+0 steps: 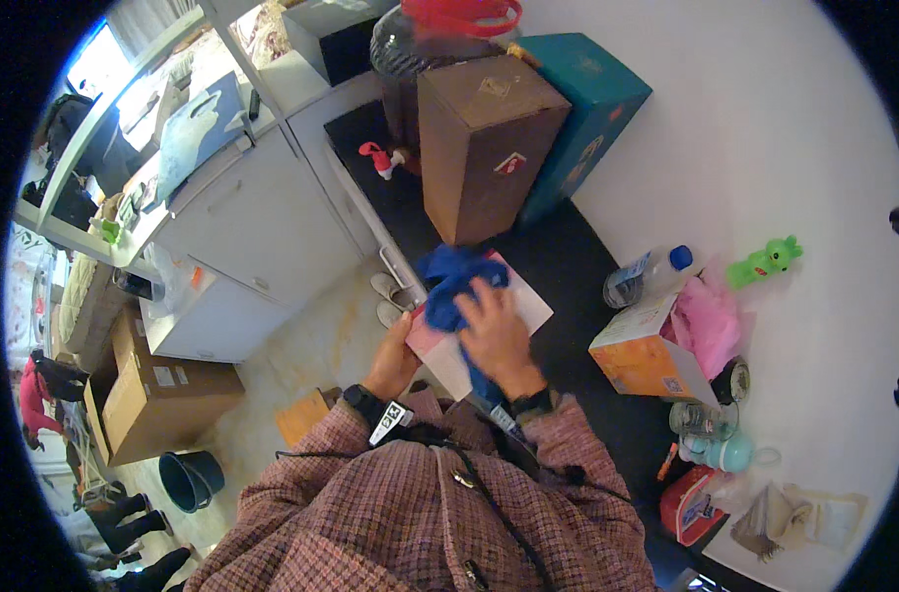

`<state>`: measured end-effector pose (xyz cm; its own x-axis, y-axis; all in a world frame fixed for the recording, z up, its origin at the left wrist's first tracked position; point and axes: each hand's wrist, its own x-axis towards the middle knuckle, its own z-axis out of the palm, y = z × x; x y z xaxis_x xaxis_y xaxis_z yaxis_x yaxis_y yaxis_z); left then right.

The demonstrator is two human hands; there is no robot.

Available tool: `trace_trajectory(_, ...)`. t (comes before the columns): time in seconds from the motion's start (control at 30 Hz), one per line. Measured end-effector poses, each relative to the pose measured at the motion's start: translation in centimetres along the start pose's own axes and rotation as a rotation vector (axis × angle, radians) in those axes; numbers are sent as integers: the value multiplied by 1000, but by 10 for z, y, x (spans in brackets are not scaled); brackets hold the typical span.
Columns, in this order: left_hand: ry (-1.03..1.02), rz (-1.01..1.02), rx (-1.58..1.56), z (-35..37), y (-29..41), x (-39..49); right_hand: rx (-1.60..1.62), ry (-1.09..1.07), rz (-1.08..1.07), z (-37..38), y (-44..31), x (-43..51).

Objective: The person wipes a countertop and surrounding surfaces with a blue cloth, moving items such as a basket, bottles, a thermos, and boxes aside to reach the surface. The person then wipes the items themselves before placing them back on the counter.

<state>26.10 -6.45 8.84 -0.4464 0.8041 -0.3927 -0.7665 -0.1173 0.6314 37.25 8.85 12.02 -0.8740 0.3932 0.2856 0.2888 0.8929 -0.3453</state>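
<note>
A flat pink-and-white box or board (532, 297) lies before me at the front of the black countertop (579, 281). My left hand (392, 362) grips its near left edge, thumb on top. Bunched over its middle is a blue cloth (445, 285), which hides much of the surface. My right hand (497, 333), blurred by motion, is on the cloth with its fingers spread; part of the cloth trails below the palm.
Tall brown (460, 148) and teal (586, 111) boxes stand behind. Along the wall at right are a plastic bottle (645, 277), an orange-and-white carton (641, 362), a glass jar (697, 419) and a red case (692, 503). A bucket (190, 481) and cardboard box (175, 399) sit left on the floor.
</note>
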Motion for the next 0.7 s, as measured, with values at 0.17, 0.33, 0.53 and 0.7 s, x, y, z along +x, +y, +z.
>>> trace_trajectory(0.17,-63,-28,-61,-7,6,9,-171,36,295,-31,52,4)
trace_trajectory(0.33,-194,30,117,-3,10,14,-4,-16,-55,-31,2,-19)
trace_trajectory(0.53,-111,-5,553,-4,28,10,191,16,-122,-7,-12,21)
trace_trajectory(0.7,-184,30,572,-5,30,7,-77,99,239,-12,51,46)
